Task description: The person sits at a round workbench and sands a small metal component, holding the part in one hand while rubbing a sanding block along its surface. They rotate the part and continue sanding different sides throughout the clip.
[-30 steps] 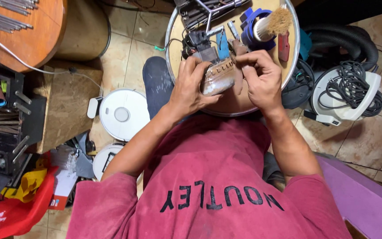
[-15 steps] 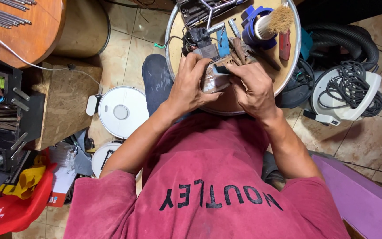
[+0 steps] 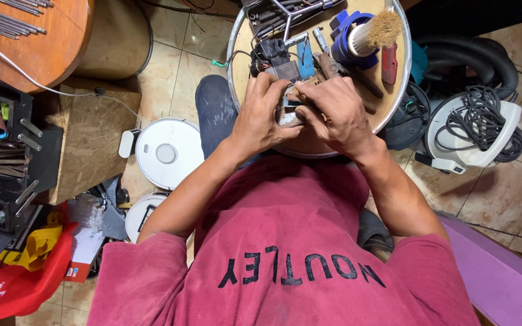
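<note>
While both hands clasp it at upper centre of the frame, the small grey part (image 3: pixel 289 115) lies between left hand (image 3: pixel 263 118) and right hand (image 3: pixel 333 115), long axis unclear, over the round tray (image 3: pixel 237 66).

Brush (image 3: pixel 374 31) on round table (image 3: pixel 394 102); robot vacuum (image 3: pixel 165 153) on floor, table's left.

Round matt wooden surface (image 3: pixel 394 102) with a metal rim; glossy white plastic disc-shaped machine (image 3: pixel 165 153); rough bristle brush (image 3: pixel 377 30); smooth beige floor tiles (image 3: pixel 176 66).
</note>
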